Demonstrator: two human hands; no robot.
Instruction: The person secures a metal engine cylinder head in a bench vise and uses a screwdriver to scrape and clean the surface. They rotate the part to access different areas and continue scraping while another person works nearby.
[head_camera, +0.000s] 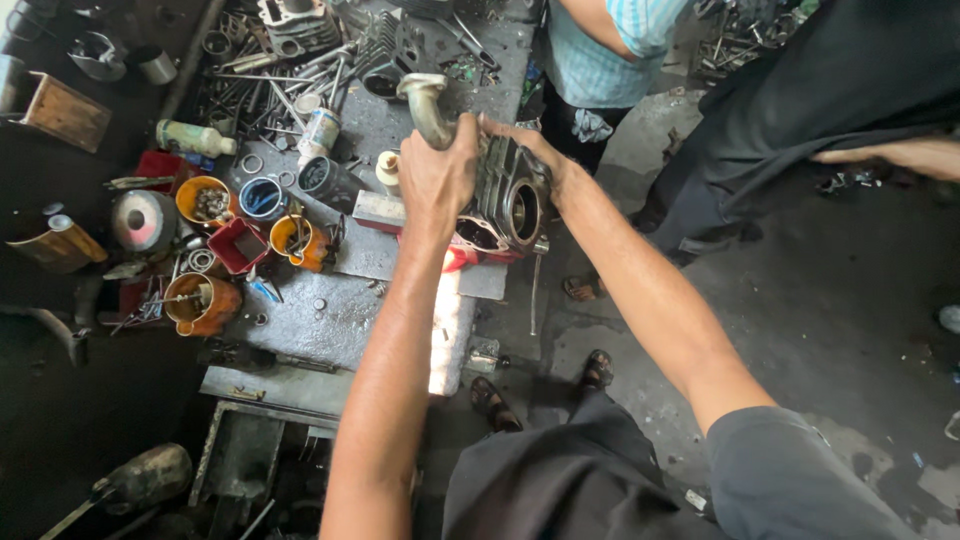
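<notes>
I have the engine block (505, 205) held up at the near edge of the workbench (400, 260), its round bore facing toward me. My left hand (438, 180) is closed around the bent pipe (425, 105) that rises from the block's top. My right hand (530, 150) is clamped over the block's far upper edge, fingers curled onto it. I judge this the stage of steadying the block while working the pipe at its joint. The next move calls for a firm counter-grip on the right and a controlled turn or pull on the left. Orange tubs (205, 200) of small parts stand well to the left
</notes>
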